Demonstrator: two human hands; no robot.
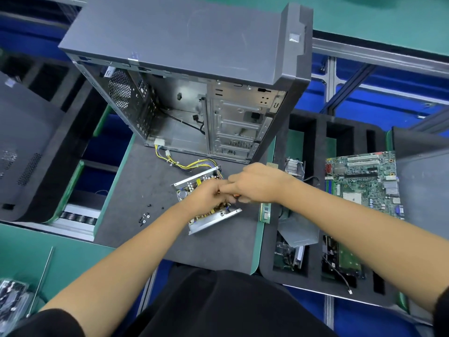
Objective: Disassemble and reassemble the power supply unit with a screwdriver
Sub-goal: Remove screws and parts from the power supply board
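Empty PC tower case (pixel 184 76) is standing open-sided at upper centre of the frame, side panel off, bays bare. Power supply unit (pixel 209 215) is lying out of the case at frame centre on the dark grey mat (pixel 145 190), cover off, board and capacitors showing, its yellow-black cable bundle (pixel 187 165) trailing up toward the case. So disassembly looks well along; reassembly and refitting probably still to do. Left hand (pixel 206 195) is curling down onto the PSU board, and what it is holding is hidden, cannot tell. Right hand (pixel 257 183) is closing around an orange-tipped tool, likely the screwdriver (pixel 237 197), mostly covered, pointing at the left fingers. Loose black screws (pixel 144 216) are sitting on the mat left of the unit. Motherboard (pixel 364 183) is lying at right on a black foam tray (pixel 303 132), RAM stick (pixel 264 212) just beside the mat edge. Green workbench (pixel 21 249) with blue gaps and aluminium framing is running around, looks like a factory line.
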